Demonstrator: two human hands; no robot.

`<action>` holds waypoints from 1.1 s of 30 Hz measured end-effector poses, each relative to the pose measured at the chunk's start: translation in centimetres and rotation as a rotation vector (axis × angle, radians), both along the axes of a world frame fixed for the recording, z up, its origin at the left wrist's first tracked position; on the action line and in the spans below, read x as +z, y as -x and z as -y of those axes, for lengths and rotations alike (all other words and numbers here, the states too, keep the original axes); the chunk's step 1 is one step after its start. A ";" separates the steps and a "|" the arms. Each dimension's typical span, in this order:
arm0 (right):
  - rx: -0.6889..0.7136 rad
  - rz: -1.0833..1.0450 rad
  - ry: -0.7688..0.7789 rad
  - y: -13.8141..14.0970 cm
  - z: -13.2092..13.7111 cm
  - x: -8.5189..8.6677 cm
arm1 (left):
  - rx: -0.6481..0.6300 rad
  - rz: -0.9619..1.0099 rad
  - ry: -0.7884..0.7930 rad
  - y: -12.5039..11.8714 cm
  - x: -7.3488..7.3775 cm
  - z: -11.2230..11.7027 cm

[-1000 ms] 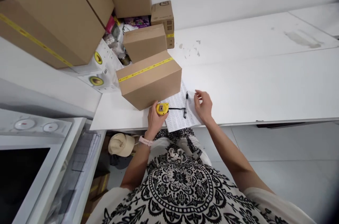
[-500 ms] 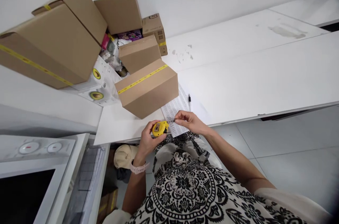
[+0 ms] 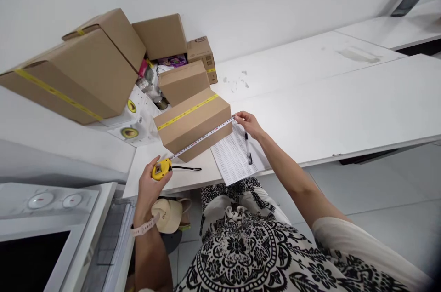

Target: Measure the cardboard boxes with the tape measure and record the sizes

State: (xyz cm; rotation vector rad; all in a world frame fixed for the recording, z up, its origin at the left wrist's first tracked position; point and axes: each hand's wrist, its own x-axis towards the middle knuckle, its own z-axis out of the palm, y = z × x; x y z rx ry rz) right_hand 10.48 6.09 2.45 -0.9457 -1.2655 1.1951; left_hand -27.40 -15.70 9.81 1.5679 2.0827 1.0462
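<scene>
My left hand (image 3: 151,185) is wrapped round a yellow tape measure (image 3: 161,169), from which a black wrist strap (image 3: 188,168) trails over the table edge area. The white blade (image 3: 203,138) runs out along the long front side of a cardboard box (image 3: 193,119) with yellow tape on top. At the box's right corner, my right hand (image 3: 248,123) pinches the free end of the blade. Under that arm lie a printed sheet (image 3: 230,158) and a black pen (image 3: 248,149).
More cardboard boxes (image 3: 93,66) and white avocado-print cartons (image 3: 134,119) are piled at the left, against the wall. A white appliance with knobs (image 3: 41,200) stands at lower left. The white table (image 3: 327,99) stretches to the right, its front edge near my body.
My hands have moved apart, pulling the blade out of the tape measure. The left went left, the right went up to the box corner, and the blade now spans the box side.
</scene>
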 end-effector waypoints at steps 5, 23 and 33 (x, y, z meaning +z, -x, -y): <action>-0.045 -0.006 0.018 1.5 0.6 -0.2 | -0.115 -0.075 0.032 0.3 -0.2 -2.0; -0.198 0.100 -0.015 -0.1 5.9 10.5 | -0.219 0.254 0.090 -1.0 8.8 -2.8; -0.201 0.072 0.194 -1.0 5.7 8.8 | -0.401 0.367 0.343 -1.7 8.3 -6.5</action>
